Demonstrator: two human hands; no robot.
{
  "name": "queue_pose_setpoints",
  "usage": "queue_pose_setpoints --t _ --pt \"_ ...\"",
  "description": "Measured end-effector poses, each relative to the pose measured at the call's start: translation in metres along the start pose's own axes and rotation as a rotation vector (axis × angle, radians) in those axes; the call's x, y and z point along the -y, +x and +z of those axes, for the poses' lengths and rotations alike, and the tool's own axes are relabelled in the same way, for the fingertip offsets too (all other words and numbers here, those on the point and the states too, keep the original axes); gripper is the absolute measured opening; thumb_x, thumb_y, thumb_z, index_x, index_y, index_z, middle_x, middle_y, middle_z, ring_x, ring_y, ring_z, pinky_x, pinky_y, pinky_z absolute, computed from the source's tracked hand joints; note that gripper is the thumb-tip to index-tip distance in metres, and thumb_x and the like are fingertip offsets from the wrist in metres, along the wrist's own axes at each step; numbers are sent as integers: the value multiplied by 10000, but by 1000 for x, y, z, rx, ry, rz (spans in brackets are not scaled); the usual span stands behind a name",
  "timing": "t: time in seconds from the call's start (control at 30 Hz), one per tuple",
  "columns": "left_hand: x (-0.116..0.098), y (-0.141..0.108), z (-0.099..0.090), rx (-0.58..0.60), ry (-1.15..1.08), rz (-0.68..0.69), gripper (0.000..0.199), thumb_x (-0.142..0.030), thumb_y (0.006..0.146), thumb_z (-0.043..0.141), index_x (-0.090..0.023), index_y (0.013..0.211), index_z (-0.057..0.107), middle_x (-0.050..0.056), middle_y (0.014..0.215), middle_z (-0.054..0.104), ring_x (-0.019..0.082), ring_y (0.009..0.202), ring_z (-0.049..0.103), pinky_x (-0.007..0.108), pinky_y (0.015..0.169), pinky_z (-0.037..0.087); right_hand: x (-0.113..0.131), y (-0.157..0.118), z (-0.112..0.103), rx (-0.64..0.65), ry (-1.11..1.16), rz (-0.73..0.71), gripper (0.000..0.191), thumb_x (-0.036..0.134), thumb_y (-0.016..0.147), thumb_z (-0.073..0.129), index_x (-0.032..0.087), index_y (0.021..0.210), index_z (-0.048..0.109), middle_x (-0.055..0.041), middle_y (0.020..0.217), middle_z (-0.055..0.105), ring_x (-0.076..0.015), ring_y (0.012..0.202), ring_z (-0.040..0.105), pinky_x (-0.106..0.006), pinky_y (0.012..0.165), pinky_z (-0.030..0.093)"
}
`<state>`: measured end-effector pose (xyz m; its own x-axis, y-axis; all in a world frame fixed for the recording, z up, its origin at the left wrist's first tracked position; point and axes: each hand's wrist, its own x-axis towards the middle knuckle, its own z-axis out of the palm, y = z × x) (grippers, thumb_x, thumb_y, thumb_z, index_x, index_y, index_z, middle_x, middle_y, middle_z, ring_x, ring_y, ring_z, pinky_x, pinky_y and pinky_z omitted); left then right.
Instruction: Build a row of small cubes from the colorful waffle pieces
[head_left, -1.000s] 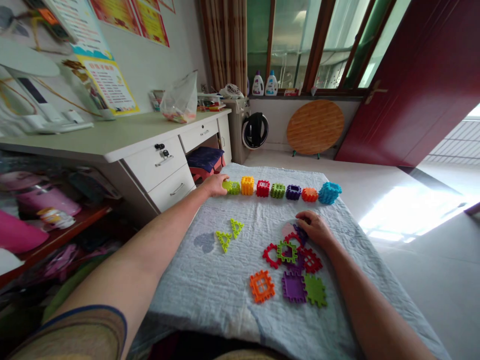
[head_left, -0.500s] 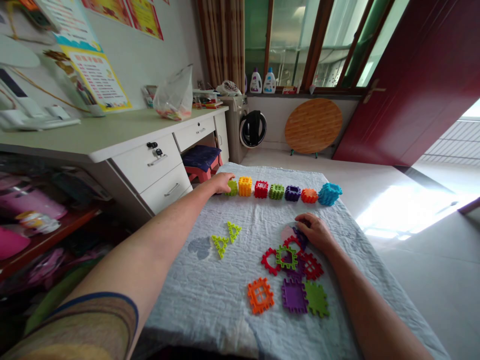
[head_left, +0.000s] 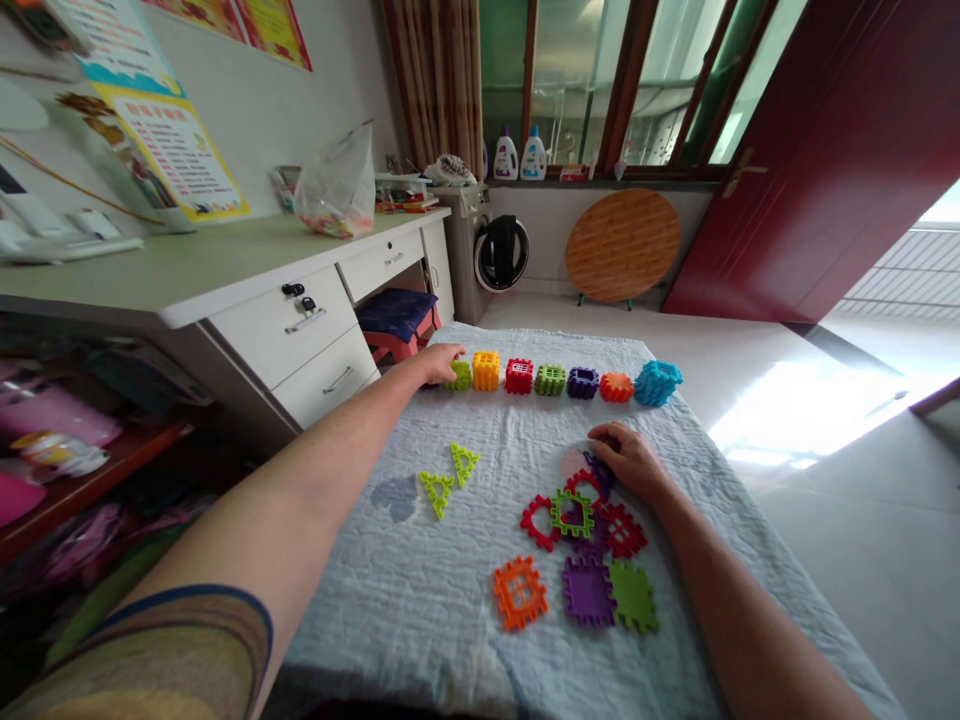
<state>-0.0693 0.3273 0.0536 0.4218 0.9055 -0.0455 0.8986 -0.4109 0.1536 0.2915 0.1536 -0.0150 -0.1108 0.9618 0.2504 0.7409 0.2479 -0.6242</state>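
At the left end of a row of cubes, my left hand (head_left: 442, 362) is closed around a green cube (head_left: 460, 376), thumb in front and a finger across its top. Something dark purple is partly hidden below that hand. Rightward in the row stand yellow (head_left: 486, 371), red (head_left: 519, 376), green (head_left: 550, 380), dark purple (head_left: 583, 382), orange (head_left: 616, 387) and blue (head_left: 658, 383) interlocking blocks. My right hand (head_left: 628, 455) rests with loosely bent, parted fingers beside a purple piece (head_left: 601, 474), perhaps touching it. Overlapping flat pieces, including a green frame (head_left: 553, 514), lie nearer me.
Two yellow-green triangles (head_left: 436, 492) lie left of the pile; an orange square (head_left: 520, 610), a purple square (head_left: 589, 608) and a green square (head_left: 634, 596) lie in front. Beneath is a quilted cloth (head_left: 420, 620). A desk (head_left: 187, 300) stands left, a stool (head_left: 396, 316) behind.
The whole view has shifted slightly. Both hands and the blocks keep their places on the cloth, with no visible change of hold.
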Motion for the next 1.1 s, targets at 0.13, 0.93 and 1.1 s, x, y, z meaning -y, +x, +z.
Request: queue_pose_setpoints --t 0.13,0.93,1.1 --pt "-3 -9 -7 -62 1 33 677 -147 593 592 -142 1263 489 86 1312 536 224 1154 529 240 961 413 0 0 0 2 3 0 230 306 769 498 184 879 659 -43 810 641 -166 683 556 -296 661 436" --pt "-75 -137 37 78 -118 242 265 -134 679 609 -168 937 660 48 899 622 200 877 574 282 812 439 -5 1 3 -10 -5 11 279 323 745 494 158 887 670 -54 792 658 -170 680 568 -296 661 443" --pt "-70 -138 35 84 -239 191 207 -119 604 649 -165 803 613 7 796 567 154 720 543 239 647 419 -4 1 2 -6 1 9 271 320 752 499 161 890 670 -54 798 662 -169 685 572 -293 663 444"
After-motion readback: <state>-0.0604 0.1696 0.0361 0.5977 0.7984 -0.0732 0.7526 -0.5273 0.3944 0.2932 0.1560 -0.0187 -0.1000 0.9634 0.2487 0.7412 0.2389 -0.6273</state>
